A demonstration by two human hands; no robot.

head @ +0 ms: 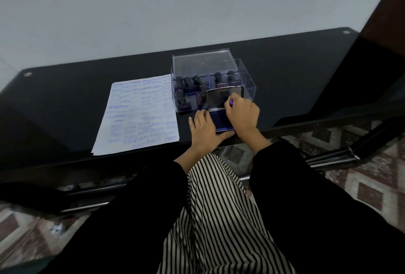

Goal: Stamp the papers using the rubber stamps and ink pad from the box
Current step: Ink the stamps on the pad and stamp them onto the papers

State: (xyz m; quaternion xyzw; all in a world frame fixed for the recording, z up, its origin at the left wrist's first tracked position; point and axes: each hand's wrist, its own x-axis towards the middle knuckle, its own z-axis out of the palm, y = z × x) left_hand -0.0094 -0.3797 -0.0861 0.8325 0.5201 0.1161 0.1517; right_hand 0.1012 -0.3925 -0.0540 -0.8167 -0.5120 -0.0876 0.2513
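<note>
An ink pad (221, 120) lies open on the black table near its front edge, its metal lid (220, 98) standing upright. My left hand (205, 130) rests flat against the pad's left and front sides, steadying it. My right hand (242, 112) is closed around a rubber stamp (231, 102) with a purple tip showing, held over the pad's right part. Behind the pad stands a clear plastic box (248, 85) holding several dark-handled stamps (186, 82). A stack of white papers (140, 116), covered with blue stamp prints, lies to the left.
The box's clear lid (205, 62) leans upright behind the box. The glossy black table (295, 72) runs against a pale wall. Patterned floor tiles (361, 177) show past the front edge. My dark sleeves and striped clothing fill the foreground.
</note>
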